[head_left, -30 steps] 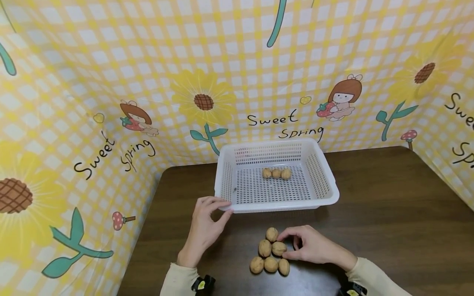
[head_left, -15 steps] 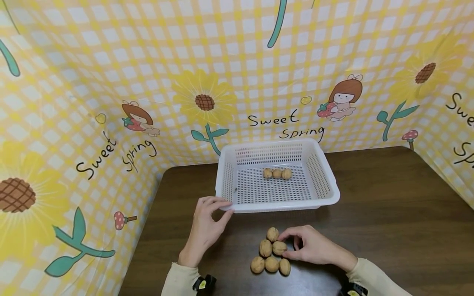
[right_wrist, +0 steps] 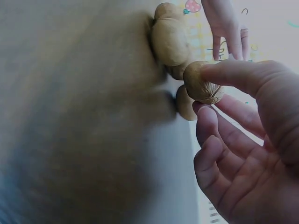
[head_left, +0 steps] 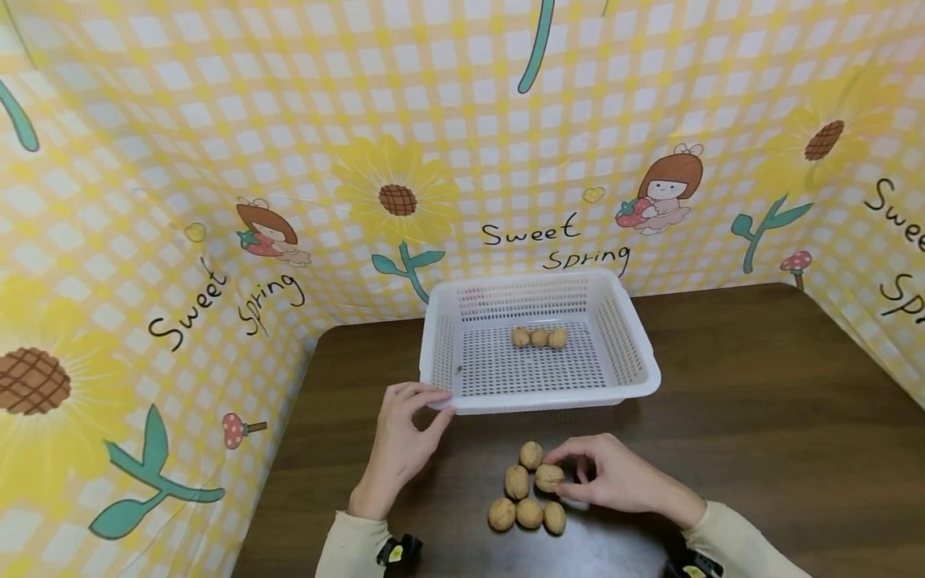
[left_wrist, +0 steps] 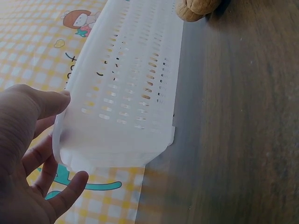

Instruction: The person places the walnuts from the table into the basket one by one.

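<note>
My right hand (head_left: 614,474) pinches a walnut (head_left: 549,478) between thumb and fingers. In the right wrist view this walnut (right_wrist: 202,84) shows its seam near my fingertips, with other walnuts (right_wrist: 169,42) behind it. Several more walnuts (head_left: 516,482) lie loosely grouped to its left and below on the table. My left hand (head_left: 405,441) grips the front left corner of a white perforated plastic basket (head_left: 535,404). The left wrist view has the thumb over the basket rim (left_wrist: 63,116) and the other fingers around the corner. Three walnuts (head_left: 539,337) sit in a row inside the basket.
The dark wooden table (head_left: 759,401) extends to both sides of the basket. A yellow checked cloth (head_left: 462,160) with flowers and cartoon figures hangs behind the table and along its sides.
The right hand has raised its walnut slightly and moved it a little right, away from the neighbouring walnuts. The left hand stays on the basket corner.
</note>
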Demonstrator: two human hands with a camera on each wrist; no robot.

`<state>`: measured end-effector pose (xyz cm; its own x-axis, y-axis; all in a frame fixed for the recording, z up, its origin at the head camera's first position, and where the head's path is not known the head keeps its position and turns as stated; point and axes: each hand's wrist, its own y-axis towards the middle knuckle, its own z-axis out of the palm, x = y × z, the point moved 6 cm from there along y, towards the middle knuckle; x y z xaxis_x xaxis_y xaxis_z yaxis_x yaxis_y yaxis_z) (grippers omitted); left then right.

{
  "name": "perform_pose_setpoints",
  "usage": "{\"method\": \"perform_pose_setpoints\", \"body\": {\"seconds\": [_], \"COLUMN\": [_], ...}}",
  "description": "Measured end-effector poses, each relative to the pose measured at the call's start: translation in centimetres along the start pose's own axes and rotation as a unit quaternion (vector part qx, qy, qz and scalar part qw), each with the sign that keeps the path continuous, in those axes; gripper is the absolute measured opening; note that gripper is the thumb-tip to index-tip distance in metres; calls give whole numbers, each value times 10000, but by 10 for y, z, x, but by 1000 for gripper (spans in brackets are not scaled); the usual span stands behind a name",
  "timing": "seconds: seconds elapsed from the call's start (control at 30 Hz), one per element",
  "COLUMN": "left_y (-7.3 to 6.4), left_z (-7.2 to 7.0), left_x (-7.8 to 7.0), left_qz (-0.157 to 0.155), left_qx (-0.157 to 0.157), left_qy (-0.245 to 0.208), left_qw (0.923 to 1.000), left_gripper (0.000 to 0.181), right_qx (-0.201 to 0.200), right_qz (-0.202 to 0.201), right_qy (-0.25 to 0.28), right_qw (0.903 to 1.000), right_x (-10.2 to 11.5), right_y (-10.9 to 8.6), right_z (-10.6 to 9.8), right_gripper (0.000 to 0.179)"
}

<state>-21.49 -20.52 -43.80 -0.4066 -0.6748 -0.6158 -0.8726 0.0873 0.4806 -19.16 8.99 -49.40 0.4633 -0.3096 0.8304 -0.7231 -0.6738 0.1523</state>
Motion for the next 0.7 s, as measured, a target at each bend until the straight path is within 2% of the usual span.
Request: {"method": "perform_pose_setpoints", "body": {"seconds": [0.3,0.7], "left_y": [2,-1], "left_z": [-2,1], "left_x": [-1,-1], "left_qz": [52,47], "left_qx": [-42,4], "left_qy": [-2,7], "left_qw": [10000,10000], "left_gripper": [19,20], "right_qx": [-137,-89], "right_qz": [-149,-331], "right_qy": [-366,-553], "right_qw": [9991,9979], "right_x": [23,45], "right_y": [5,9], "right_z": [-25,-43], "right_gripper": [26,25]}}
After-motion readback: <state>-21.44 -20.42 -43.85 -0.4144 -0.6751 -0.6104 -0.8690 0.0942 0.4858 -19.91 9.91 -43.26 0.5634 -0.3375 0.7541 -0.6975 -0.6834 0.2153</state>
